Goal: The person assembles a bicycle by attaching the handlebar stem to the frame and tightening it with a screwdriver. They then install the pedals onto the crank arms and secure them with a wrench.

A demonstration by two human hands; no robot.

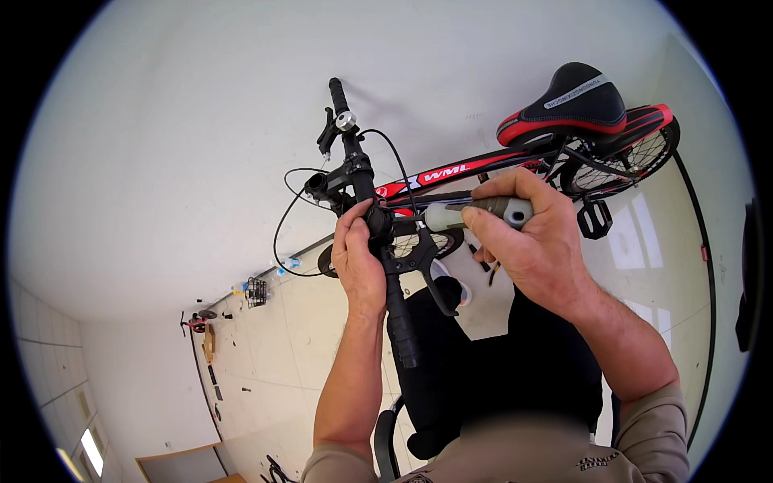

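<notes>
A screwdriver (444, 216) with a pale grey and dark handle is held in my right hand (535, 241), fingers wrapped round the handle. Its shaft points left and meets a round black fitting (378, 220) on the bicycle handlebar (364, 181); the exact contact spot is too small to make out. My left hand (358, 262) grips that fitting from the left, fingertips on top and thumb side hidden. Just below the fitting, a black brake lever (427, 262) hangs beside the lower grip (403, 326). At the far end sit another grip (338, 95) and a silver bell (345, 121).
The red and black bicycle frame (451, 171) extends right to a saddle (568, 105) and rear wheel (636, 161). Black cables (278, 233) loop left of the handlebar. Along the wall on the floor lie a wire basket (256, 292), bottles (288, 264) and a small red bike (196, 323).
</notes>
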